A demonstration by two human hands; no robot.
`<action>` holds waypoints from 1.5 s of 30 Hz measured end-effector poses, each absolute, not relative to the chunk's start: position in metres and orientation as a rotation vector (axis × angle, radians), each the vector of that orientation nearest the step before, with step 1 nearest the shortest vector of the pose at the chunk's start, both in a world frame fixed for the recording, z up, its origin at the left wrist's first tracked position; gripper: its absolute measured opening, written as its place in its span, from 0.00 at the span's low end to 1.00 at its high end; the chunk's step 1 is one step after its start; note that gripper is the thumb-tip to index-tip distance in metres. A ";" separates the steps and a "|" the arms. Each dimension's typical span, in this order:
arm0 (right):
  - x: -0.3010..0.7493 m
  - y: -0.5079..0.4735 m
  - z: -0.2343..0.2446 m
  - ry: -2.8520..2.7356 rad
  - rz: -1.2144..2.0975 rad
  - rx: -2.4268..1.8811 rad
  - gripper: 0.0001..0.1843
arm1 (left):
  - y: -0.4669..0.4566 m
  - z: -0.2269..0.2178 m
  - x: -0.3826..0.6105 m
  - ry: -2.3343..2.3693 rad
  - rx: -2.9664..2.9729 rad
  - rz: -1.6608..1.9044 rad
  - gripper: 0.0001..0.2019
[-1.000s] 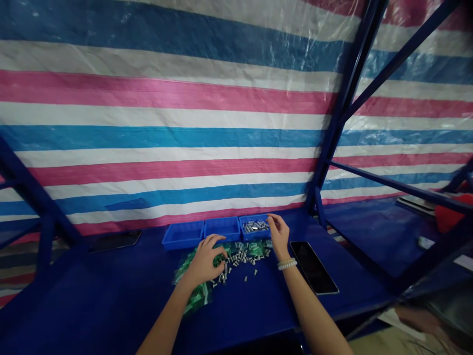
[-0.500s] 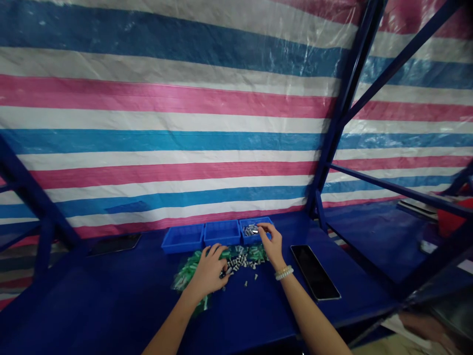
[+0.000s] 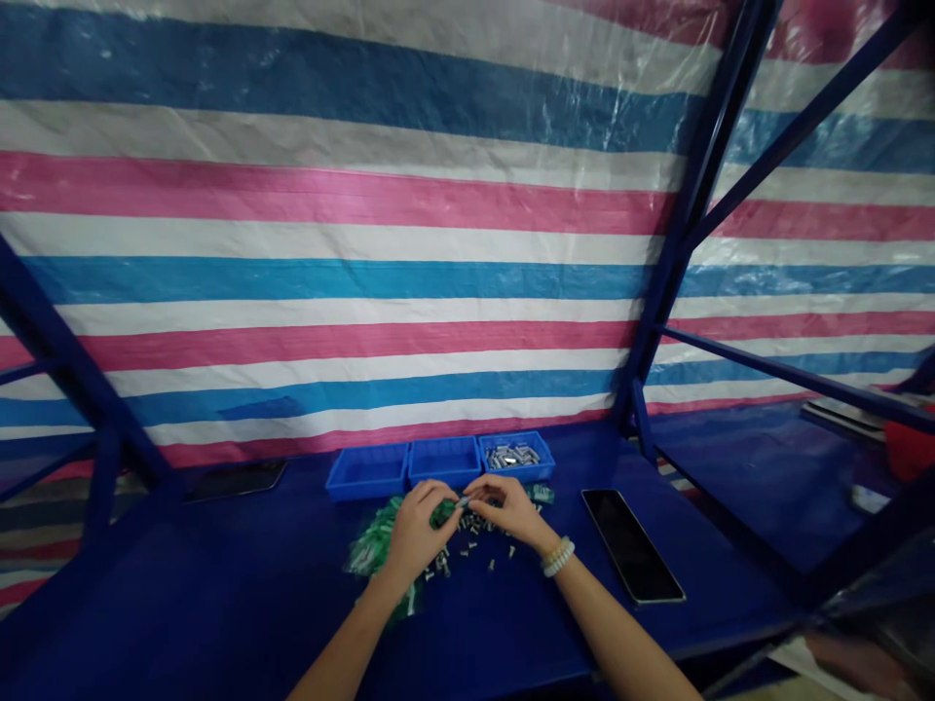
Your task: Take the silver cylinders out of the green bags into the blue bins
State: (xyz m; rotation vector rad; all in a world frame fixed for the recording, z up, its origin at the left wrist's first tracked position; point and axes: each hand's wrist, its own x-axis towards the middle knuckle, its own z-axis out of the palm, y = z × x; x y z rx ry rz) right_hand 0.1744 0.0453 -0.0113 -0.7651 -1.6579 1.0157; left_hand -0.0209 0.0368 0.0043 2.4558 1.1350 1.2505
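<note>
My left hand [image 3: 420, 531] and my right hand [image 3: 509, 508] meet over the middle of the table, fingertips almost touching. Pinched between them is a small silvery metal piece [image 3: 463, 501], too small to make out exactly. Beneath and in front of the hands lie loose short screws [image 3: 474, 526], partly hidden by the fingers. A heap of small clear-and-green plastic bags [image 3: 374, 540] spreads beside my left hand, and some more green packaging [image 3: 541, 494] shows past my right hand. Behind the right hand, a blue bin [image 3: 546, 458] holds many silvery metal pieces [image 3: 511, 456].
Two more blue bins, the left one [image 3: 365, 490] and the middle one [image 3: 444, 477], stand in the same row. A phone [image 3: 632, 545] lies at the right, another dark flat device [image 3: 238, 479] at the back left. Blue frame posts [image 3: 661, 282] rise before a striped sheet [image 3: 365, 292].
My right hand has come from the right bin down and left to meet my left hand. The left hand has lifted from the screws, and both now pinch a small metal piece.
</note>
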 end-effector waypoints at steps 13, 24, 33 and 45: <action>0.168 0.040 -0.010 -1.596 1.011 -0.787 0.08 | 0.029 -0.011 -0.002 0.977 1.586 1.114 0.08; 0.172 0.050 -0.023 -1.503 1.273 -0.735 0.13 | 0.027 -0.001 -0.005 0.938 1.669 1.357 0.03; 0.193 0.060 -0.016 -1.555 0.728 -0.912 0.10 | 0.026 0.006 -0.010 0.863 1.581 1.333 0.04; 0.242 0.077 -0.022 -1.392 -0.101 -1.252 0.13 | 0.049 0.017 -0.039 1.067 1.677 1.375 0.06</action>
